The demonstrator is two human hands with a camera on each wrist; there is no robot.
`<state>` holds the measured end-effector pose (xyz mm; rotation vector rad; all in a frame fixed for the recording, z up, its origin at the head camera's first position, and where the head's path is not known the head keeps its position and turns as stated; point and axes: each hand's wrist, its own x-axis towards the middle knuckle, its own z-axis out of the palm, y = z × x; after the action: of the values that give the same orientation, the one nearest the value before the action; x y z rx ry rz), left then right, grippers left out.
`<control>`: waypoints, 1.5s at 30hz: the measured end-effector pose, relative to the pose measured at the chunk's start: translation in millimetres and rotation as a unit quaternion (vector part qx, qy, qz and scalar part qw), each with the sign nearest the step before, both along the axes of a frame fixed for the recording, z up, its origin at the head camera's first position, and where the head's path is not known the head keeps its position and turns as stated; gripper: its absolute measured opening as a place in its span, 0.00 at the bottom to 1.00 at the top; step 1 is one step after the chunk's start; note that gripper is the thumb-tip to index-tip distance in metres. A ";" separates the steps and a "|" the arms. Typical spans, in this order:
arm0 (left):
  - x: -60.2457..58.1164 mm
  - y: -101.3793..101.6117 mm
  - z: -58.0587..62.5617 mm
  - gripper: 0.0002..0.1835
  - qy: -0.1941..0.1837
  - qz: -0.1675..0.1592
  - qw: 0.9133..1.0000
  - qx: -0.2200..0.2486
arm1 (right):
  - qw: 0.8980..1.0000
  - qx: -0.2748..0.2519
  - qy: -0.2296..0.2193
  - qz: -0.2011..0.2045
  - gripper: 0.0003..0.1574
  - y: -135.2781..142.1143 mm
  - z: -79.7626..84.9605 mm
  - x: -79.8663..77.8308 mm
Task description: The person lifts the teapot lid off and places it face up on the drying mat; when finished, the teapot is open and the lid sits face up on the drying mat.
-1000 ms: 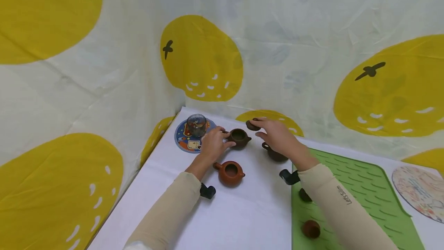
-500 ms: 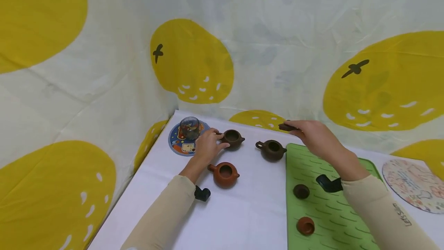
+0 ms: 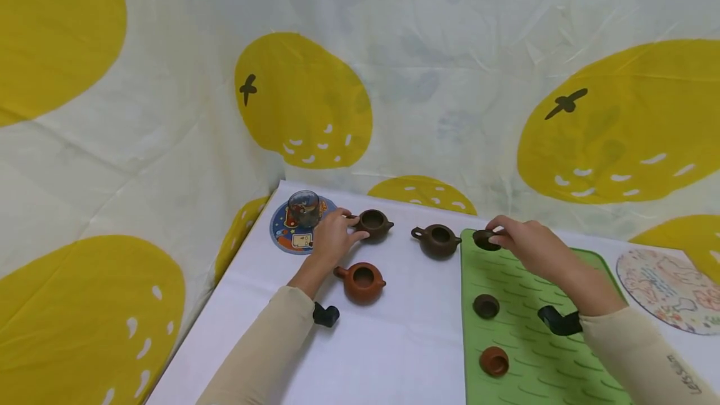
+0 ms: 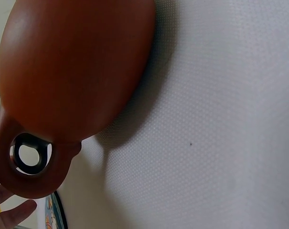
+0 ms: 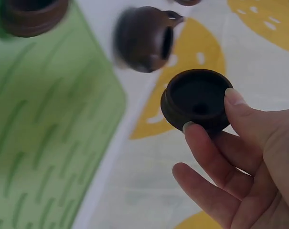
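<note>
In the head view my left hand (image 3: 333, 239) holds the back-left dark brown teapot (image 3: 374, 226) by its handle, thumb against the body. That pot is lidless and stands on the white table. My right hand (image 3: 531, 245) pinches a dark teapot lid (image 3: 485, 240) over the back-left corner of the green mat (image 3: 540, 286). The right wrist view shows the lid's hollow underside (image 5: 199, 93) between thumb and fingers. Another lidless dark teapot (image 3: 437, 241) stands left of the mat. A red-brown teapot (image 3: 363, 283), also lidless, sits nearer me; its handle (image 4: 34, 186) fills part of the left wrist view.
On the mat lie a dark lid (image 3: 486, 306) and a red-brown lid (image 3: 494, 361), both hollow side up. A glass (image 3: 304, 208) stands on a blue round coaster (image 3: 281, 234) at the back left. A floral round mat (image 3: 669, 292) lies far right. Patterned cloth hangs behind.
My right hand has carried the dark lid rightward from near the left-held teapot, past the second dark teapot, and lowered it over the green mat. My left hand stays at its teapot.
</note>
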<state>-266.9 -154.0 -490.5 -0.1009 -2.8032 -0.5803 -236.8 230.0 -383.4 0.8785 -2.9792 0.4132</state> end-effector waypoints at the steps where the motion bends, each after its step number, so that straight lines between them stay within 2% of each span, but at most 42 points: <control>1: 0.2 0.0 -0.2 0.28 0.001 -0.001 1.000 0.000 | 1.000 0.000 0.000 0.001 0.13 1.6 -4.9 0.8; 11: -1.2 0.1 -2.5 0.28 0.003 0.000 1.000 -0.010 | 1.000 0.007 -0.004 0.015 0.12 15.5 -50.0 4.6; 16: -1.5 0.0 -4.1 0.28 0.008 -0.003 1.000 -0.009 | 1.000 0.005 -0.010 0.012 0.12 17.8 -65.4 5.3; 22: -0.8 0.5 -1.4 0.28 0.011 -0.008 1.000 -0.008 | 1.000 -0.002 -0.012 0.006 0.12 17.1 -66.9 6.8; 29: 1.2 0.7 -1.9 0.28 0.005 -0.003 1.000 -0.012 | 1.000 -0.004 -0.003 0.017 0.13 17.8 -69.0 -0.7; 37: -0.8 0.7 -1.0 0.29 0.001 0.000 1.000 -0.010 | 1.000 0.001 -0.014 -0.002 0.14 22.0 -68.3 -8.6; 45: 1.7 0.2 1.0 0.29 -0.004 -0.001 1.000 -0.008 | 1.000 -0.001 -0.024 -0.002 0.14 21.6 -66.1 -11.8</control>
<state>-265.2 -153.8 -489.5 -0.1041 -2.8156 -0.5591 -248.6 251.7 -449.5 0.8748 -3.0231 0.4444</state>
